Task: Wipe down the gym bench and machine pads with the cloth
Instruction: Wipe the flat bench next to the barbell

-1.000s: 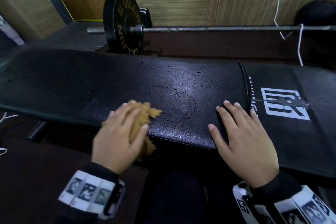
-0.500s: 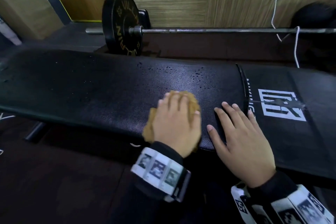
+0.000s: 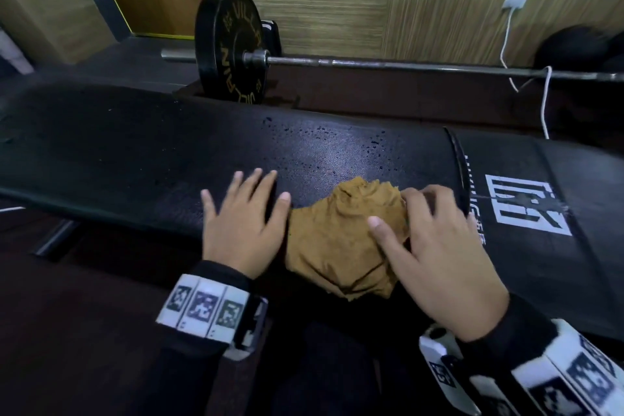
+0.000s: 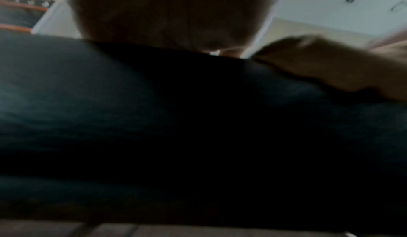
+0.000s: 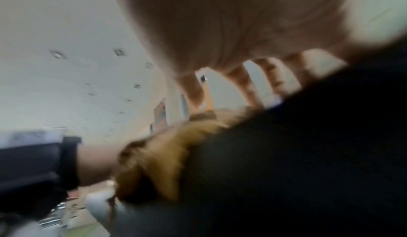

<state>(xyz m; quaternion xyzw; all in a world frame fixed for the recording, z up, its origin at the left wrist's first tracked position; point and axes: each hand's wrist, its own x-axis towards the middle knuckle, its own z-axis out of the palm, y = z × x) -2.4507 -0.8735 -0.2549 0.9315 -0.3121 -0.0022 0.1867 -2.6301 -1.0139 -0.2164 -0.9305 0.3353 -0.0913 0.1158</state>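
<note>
Left hand (image 3: 241, 226) lies flat on the black bench (image 3: 135, 159), fingers spread, holding nothing. The brown cloth (image 3: 344, 240) sits bunched on the bench's near edge between both hands, and the right hand (image 3: 439, 253) pinches its right side, thumb on top.

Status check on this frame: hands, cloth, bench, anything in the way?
Left hand flat on bench pad, empty. Right hand pinching brown cloth at the pad's near edge. Droplets along the far side unwiped. Nothing in the way.
</note>
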